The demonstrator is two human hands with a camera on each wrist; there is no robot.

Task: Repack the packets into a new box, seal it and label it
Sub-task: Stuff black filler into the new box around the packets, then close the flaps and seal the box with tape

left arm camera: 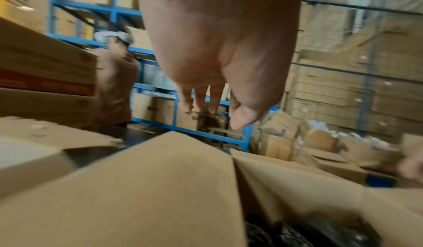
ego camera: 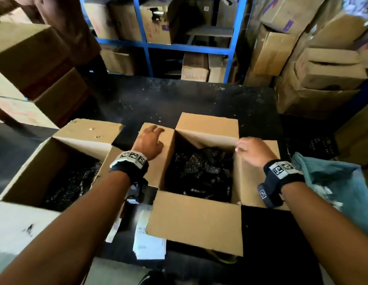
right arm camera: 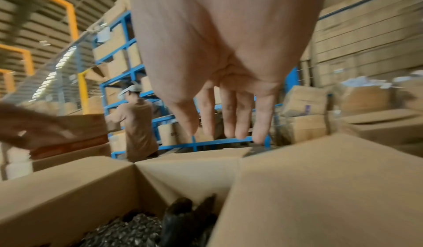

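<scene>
Open brown cardboard box (ego camera: 194, 221) mid black table (ego camera: 179, 99), dark glossy packets (ego camera: 199, 171) inside. Left hand (ego camera: 150, 144) above its left flap, right hand (ego camera: 254, 151) above its right flap; fingers extended, holding nothing. Second open carton (ego camera: 24, 221) left of box; white papers (ego camera: 149, 243) at its near-left corner.

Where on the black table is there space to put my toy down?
Bare table lies behind both boxes, toward the blue shelf. The gap between the left box and the middle box is crowded with papers.
</scene>
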